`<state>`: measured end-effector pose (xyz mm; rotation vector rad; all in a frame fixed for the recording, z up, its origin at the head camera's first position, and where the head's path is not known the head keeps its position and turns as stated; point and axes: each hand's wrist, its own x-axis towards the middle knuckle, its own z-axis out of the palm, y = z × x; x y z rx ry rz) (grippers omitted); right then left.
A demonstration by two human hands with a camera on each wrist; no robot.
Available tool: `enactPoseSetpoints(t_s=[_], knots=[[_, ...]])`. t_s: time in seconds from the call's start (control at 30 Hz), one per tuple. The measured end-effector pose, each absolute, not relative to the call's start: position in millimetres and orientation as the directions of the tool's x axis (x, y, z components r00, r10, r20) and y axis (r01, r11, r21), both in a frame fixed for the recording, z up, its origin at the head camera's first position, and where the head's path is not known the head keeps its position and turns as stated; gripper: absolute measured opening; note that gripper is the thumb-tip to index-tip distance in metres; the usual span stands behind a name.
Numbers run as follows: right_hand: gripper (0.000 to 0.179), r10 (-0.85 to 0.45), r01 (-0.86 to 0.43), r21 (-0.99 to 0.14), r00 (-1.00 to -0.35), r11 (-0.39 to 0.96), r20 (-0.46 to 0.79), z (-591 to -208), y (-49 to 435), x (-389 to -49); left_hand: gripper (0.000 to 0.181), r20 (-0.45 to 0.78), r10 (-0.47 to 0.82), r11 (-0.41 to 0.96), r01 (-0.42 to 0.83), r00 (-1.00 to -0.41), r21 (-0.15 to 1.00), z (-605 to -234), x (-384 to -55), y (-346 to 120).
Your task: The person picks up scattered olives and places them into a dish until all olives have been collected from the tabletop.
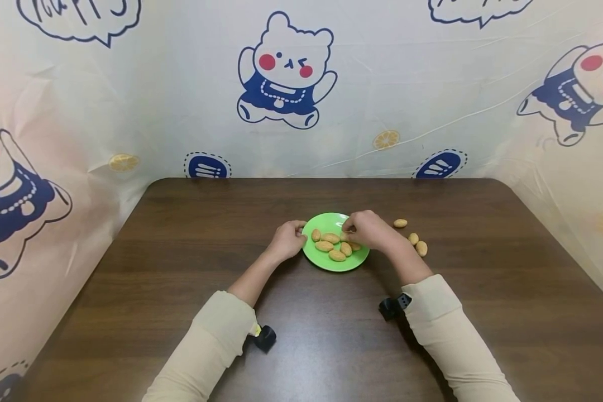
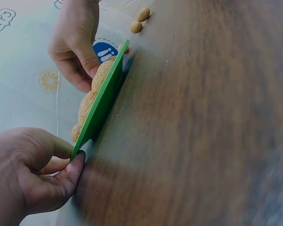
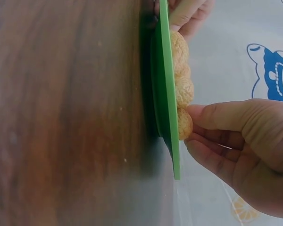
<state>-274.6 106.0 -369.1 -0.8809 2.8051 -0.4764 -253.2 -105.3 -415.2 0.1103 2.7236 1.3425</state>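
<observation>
A round green plate (image 1: 326, 221) stands on the table and bears several tan, oval, rough-shelled nuts (image 1: 324, 245). My left hand (image 1: 286, 240) holds the plate's left rim; in the left wrist view its thumb and fingers pinch the green edge. From the right, my right hand (image 1: 368, 229) reaches over the plate. Its thumb and fingertips pinch a nut (image 3: 184, 124) low over the plate's surface, beside other nuts (image 3: 183, 89). Part of the plate's right side is hidden beneath that hand in the head view.
Beside the right forearm lie three loose nuts, one farther back (image 1: 400, 223) and two together (image 1: 421, 248). The dark wooden table (image 1: 181, 251) ends at a printed cloth wall (image 1: 382, 84) behind. Small black cameras hang at both sleeves (image 1: 434, 301).
</observation>
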Motion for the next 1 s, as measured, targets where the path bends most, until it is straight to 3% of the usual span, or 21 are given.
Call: enactPoseSetpoints(t_s=[0.4,1.0], knots=[[0.022,-0.562,-0.54,-0.313,-0.827,0.782,0.022,-363,122,-274,0.037,-0.069,0.105,0.608,0.009,-0.992,0.794,-415,-252,-105],[0.023,-0.477,-0.528,-0.353,-0.849,0.772,0.227,-364,161,-279,0.037,-0.066,0.1,0.613,0.009,-0.993,0.79,-417,-253,-105]])
